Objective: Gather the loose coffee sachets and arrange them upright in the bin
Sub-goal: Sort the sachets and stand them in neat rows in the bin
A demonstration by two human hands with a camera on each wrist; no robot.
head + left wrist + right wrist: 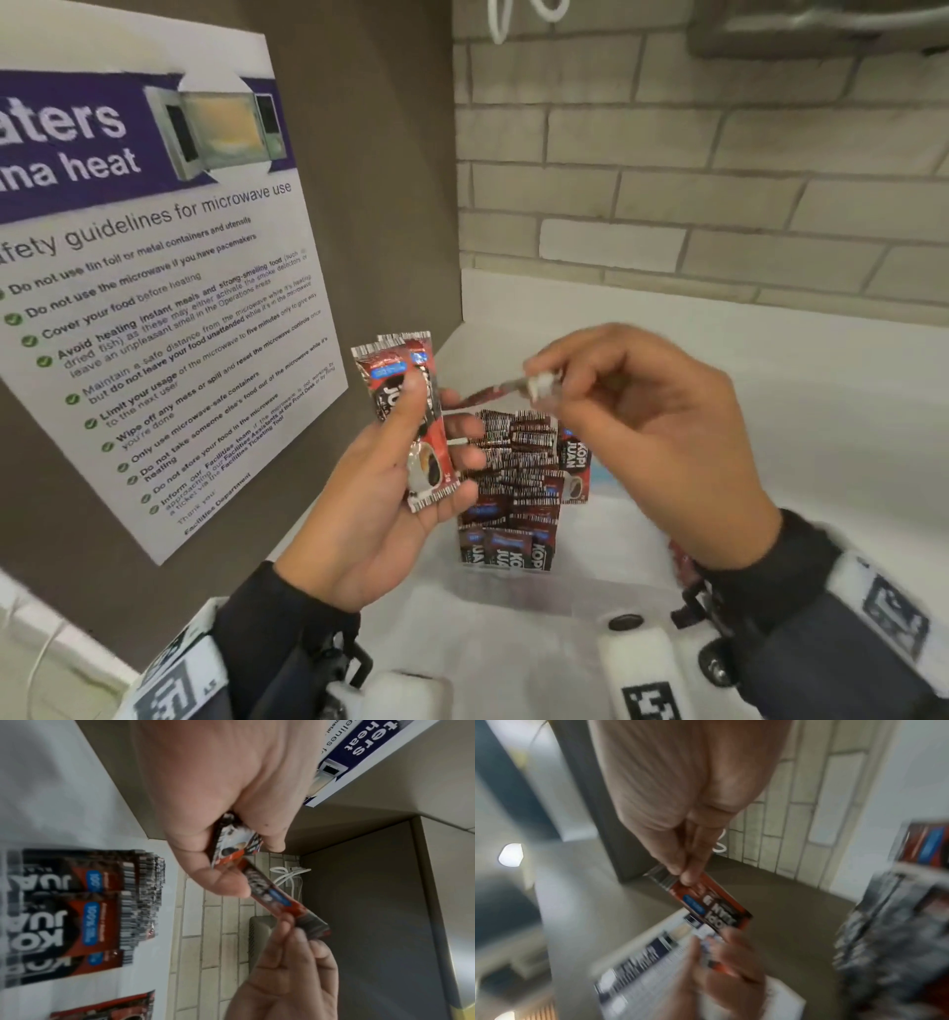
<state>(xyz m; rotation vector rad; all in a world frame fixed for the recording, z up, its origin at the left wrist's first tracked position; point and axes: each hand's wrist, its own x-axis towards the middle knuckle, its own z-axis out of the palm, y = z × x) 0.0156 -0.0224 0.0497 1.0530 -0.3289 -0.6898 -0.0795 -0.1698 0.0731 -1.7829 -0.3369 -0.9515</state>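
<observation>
My left hand (436, 416) grips two red-and-black coffee sachets (411, 390) upright, thumb across their fronts, above and left of the bin. My right hand (539, 385) pinches the sealed end of another sachet (477, 398), held edge-on, its far end reaching my left fingers. In the left wrist view that sachet (282, 902) runs between both hands. In the right wrist view my thumb and fingers pinch its top end (706, 898). Below, the clear bin (518, 591) holds several rows of upright sachets (518, 478).
A microwave-safety poster (154, 288) hangs on the brown panel at the left. Brick wall (693, 180) stands behind the white counter (770, 360). A loose red sachet (680, 560) lies under my right wrist, and another (102, 1008) lies near the bin.
</observation>
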